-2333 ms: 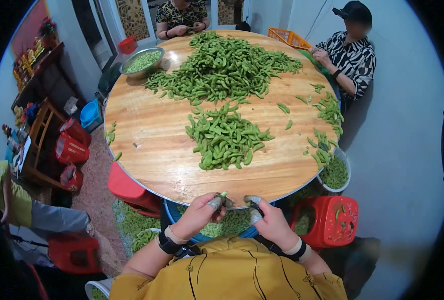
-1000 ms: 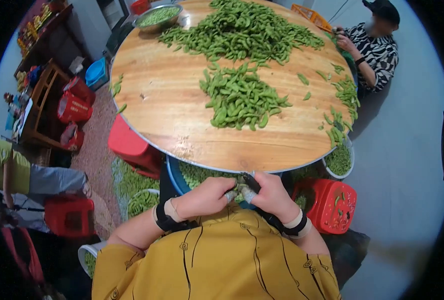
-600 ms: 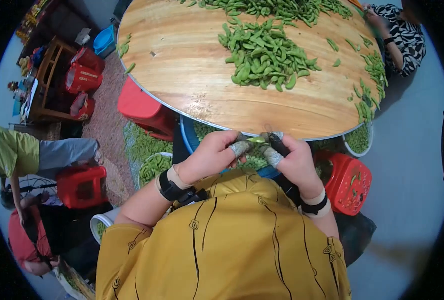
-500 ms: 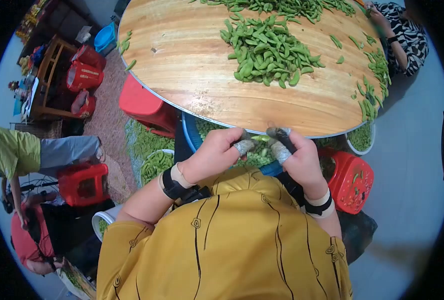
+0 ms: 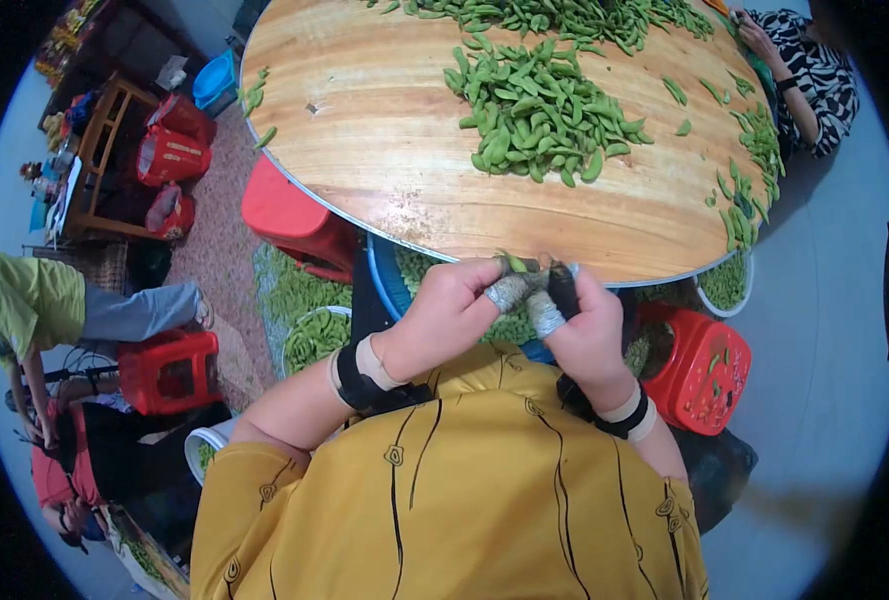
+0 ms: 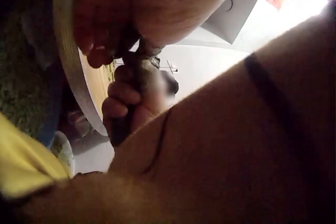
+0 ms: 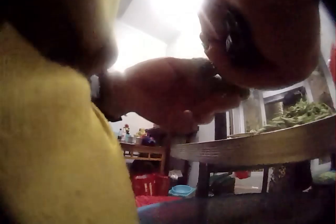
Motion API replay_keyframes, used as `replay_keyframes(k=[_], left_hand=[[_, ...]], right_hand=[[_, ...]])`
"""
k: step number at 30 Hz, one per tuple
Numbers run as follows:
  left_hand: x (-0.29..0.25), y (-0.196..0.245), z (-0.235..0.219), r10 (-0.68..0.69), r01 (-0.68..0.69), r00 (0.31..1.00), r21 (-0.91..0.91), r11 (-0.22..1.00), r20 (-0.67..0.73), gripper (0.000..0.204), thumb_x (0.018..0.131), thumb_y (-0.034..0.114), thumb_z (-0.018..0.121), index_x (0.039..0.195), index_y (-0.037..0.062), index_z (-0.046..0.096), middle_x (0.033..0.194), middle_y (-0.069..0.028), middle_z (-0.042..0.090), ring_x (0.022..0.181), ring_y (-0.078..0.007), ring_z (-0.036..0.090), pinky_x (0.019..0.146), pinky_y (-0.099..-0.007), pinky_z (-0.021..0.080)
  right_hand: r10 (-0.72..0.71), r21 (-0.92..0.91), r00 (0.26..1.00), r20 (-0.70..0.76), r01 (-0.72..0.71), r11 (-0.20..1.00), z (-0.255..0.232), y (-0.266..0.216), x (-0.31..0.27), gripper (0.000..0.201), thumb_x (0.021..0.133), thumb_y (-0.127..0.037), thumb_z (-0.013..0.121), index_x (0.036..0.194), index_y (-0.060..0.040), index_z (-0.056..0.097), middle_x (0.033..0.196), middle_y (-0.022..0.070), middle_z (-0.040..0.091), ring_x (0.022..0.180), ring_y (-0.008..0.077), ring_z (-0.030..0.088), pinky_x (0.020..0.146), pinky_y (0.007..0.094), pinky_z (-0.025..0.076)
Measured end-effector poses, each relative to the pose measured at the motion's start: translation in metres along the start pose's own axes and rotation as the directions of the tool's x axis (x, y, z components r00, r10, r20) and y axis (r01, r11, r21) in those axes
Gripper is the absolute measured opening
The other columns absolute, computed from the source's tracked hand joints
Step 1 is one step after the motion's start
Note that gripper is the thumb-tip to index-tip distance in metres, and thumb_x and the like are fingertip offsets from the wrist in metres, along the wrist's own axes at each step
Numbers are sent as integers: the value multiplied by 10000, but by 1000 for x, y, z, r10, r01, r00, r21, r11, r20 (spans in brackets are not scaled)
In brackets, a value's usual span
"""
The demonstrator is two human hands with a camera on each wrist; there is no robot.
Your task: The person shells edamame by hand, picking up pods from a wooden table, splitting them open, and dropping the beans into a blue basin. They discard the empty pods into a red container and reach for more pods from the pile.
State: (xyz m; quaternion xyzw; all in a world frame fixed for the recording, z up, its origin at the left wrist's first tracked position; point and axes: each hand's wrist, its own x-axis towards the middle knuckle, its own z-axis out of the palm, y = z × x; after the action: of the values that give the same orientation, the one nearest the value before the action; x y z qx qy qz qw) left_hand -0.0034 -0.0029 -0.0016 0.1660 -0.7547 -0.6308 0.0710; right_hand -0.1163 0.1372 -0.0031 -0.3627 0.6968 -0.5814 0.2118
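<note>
In the head view a green pod (image 5: 514, 262) pokes up between the wrapped fingertips of the left hand (image 5: 456, 305), which pinches it. The right hand (image 5: 586, 330) meets it from the right, thumb wrapped in grey tape and fingers curled, its tips touching the left hand's; whether it also grips the pod is hidden. Both hands are over a blue basin (image 5: 389, 280) of shelled beans (image 5: 512, 326), at the table's near edge. A pile of pods (image 5: 539, 115) lies on the round wooden table (image 5: 364, 150) beyond. Both wrist views are dark and show no pod in the fingers.
Red stools stand left (image 5: 284, 205) and right (image 5: 699, 370) of the basin. White buckets hold pods (image 5: 316, 340) and green pieces (image 5: 724, 283). A person in striped clothing (image 5: 814, 85) sits at the far right; another in a light green top (image 5: 29, 305) bends at the left.
The head view has tilted down and shifted since the earliest frame. Over the last half second the hands have come together, and the pod has turned from lying flat between them to pointing up.
</note>
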Motion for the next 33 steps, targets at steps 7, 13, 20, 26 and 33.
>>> replay_keyframes(k=[7,13,20,26,33], left_hand=[[4,11,-7,-129,106,987,-216,971,-93,235,933,66,470,1112,15,615,770,34,555,678,-36,488,612,-193,422],[5,7,-2,-14,14,1000,-103,995,6,172,916,46,489,1029,9,612,743,24,529,676,-47,473,604,-206,405],[8,7,-1,87,-81,996,202,976,-21,139,873,39,519,979,-2,600,758,-110,584,699,-190,573,659,-302,461],[12,8,-1,181,-167,983,335,927,-11,113,831,29,538,925,-5,593,779,-173,581,739,-323,597,665,-354,471],[15,6,-9,79,-63,994,-204,977,69,101,903,121,530,939,28,544,651,-79,486,543,-222,469,516,-332,381]], right_hand=[[122,-10,980,155,-122,992,-10,-15,1,354,834,-63,583,1178,-12,523,742,95,617,647,161,594,617,280,482],[327,41,887,327,-360,932,-23,-30,9,450,844,-29,507,1292,-22,463,773,47,625,637,108,576,589,236,466],[281,183,891,356,-362,914,-22,-20,9,467,870,-3,451,1334,-56,437,792,10,607,537,63,506,492,215,442],[376,368,827,418,-532,762,-26,-21,12,416,903,-21,462,1314,-88,476,750,-7,573,479,18,399,420,170,345],[430,461,758,490,-644,610,-29,-20,13,377,901,-37,479,1274,-88,509,720,-7,568,491,46,440,433,198,370]])
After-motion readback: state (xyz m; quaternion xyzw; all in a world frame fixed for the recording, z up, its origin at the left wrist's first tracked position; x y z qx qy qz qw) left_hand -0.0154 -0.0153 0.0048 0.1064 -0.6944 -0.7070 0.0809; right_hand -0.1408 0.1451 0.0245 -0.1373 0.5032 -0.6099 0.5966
